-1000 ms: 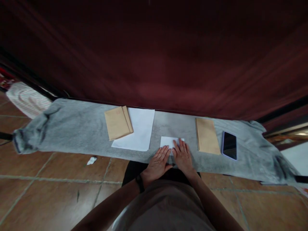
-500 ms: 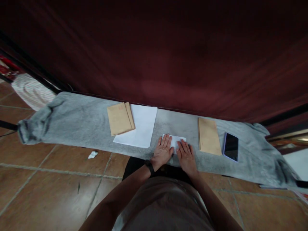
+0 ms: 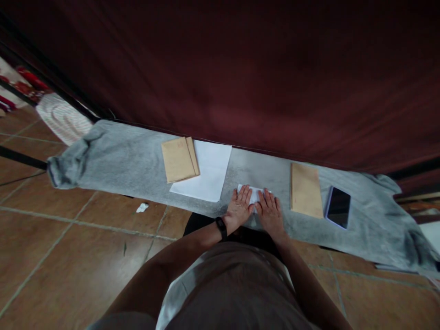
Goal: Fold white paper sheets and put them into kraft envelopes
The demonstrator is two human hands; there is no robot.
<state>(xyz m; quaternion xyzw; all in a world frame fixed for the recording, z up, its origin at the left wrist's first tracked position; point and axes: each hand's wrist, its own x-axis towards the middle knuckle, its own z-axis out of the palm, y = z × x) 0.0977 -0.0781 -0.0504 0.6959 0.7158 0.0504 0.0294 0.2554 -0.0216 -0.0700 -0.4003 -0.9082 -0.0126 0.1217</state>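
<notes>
A small white paper (image 3: pixel 254 196) lies on the grey cloth near its front edge, partly covered by both hands. My left hand (image 3: pixel 239 206) rests flat on its left part, palm down with fingers spread. On the right part lies my right hand (image 3: pixel 270 211), also palm down, its fingers slightly apart. Bare paper shows between the two hands. Larger white sheets (image 3: pixel 211 174) lie to the left, overlapped by a stack of brown envelopes (image 3: pixel 178 159). More brown envelopes (image 3: pixel 305 190) are stacked to the right of my right hand.
A phone (image 3: pixel 338 207) with a purple case lies right of the right-hand envelopes. The grey cloth (image 3: pixel 127 158) covers a long narrow surface. Behind it hangs a dark red curtain (image 3: pixel 240 82). A crumpled white scrap (image 3: pixel 142 207) is on the tiled floor.
The whole view has shifted, so the things on the cloth appear further right and slightly higher. Both hands remain flat on the small paper, with the right-hand fingers covering slightly more of it.
</notes>
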